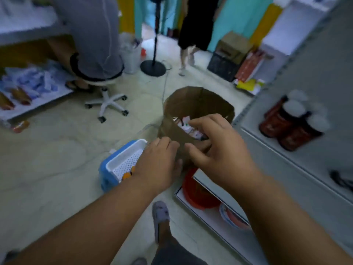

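An open brown cardboard box [198,108] stands on the floor in the middle of the head view, with white and coloured packets [186,125] inside. My left hand [160,163] grips the box's near rim, thumb on the outside. My right hand [217,148] reaches over the same rim with curled fingers; the thumb presses the cardboard and the fingertips are down among the packets. Whether it holds a packet is hidden.
A blue and white basket [118,165] sits left of the box. Grey shelves on the right carry dark jars [292,125] and a red bowl [194,194]. A seated person on a wheeled chair [107,104], a fan stand [152,67] and another standing person are behind.
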The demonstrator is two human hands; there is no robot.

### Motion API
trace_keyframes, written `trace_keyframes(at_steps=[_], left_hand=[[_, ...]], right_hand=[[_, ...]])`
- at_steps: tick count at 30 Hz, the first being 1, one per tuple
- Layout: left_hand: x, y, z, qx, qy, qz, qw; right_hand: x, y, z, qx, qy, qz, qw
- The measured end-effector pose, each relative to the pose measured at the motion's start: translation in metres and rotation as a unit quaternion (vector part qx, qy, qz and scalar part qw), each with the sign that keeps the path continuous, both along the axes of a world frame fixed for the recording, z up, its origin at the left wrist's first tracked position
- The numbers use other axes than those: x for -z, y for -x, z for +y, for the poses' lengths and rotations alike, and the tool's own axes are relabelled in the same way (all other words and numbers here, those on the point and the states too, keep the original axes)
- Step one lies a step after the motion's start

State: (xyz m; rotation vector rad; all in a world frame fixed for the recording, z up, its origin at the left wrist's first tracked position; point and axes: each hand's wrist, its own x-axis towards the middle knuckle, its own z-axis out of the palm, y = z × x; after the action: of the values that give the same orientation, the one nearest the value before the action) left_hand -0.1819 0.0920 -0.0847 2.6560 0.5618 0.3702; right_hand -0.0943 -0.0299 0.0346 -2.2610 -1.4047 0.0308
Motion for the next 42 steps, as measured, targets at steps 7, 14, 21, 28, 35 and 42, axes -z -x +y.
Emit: trace_keyframes(at_steps=[7, 14, 21, 28, 35, 42], left_hand=[[-0.076, -0.011, -0.147, 0.178, -0.022, -0.026, 0.983], [-0.094, -0.023, -0.310, 0.309, -0.043, -0.017, 0.950], [-0.090, -0.050, -0.514, 0.399, -0.013, -0.011, 0.917], [-0.096, -0.098, -0.625, 0.423, -0.004, 0.010, 0.906], [-0.088, -0.191, -0.652, 0.410, -0.044, 0.011, 0.911], [-0.077, -0.286, -0.686, 0.403, -0.073, 0.015, 0.912]], right_hand=[[-0.065, 0.046, -0.184, 0.187, -0.040, -0.051, 0.980], [-0.076, 0.070, -0.361, 0.327, -0.061, -0.072, 0.940], [-0.075, 0.077, -0.559, 0.433, -0.036, -0.060, 0.899], [-0.059, 0.040, -0.671, 0.470, -0.027, -0.040, 0.881], [-0.050, -0.057, -0.705, 0.461, -0.023, -0.037, 0.886], [-0.037, -0.152, -0.732, 0.455, 0.010, -0.051, 0.889]])
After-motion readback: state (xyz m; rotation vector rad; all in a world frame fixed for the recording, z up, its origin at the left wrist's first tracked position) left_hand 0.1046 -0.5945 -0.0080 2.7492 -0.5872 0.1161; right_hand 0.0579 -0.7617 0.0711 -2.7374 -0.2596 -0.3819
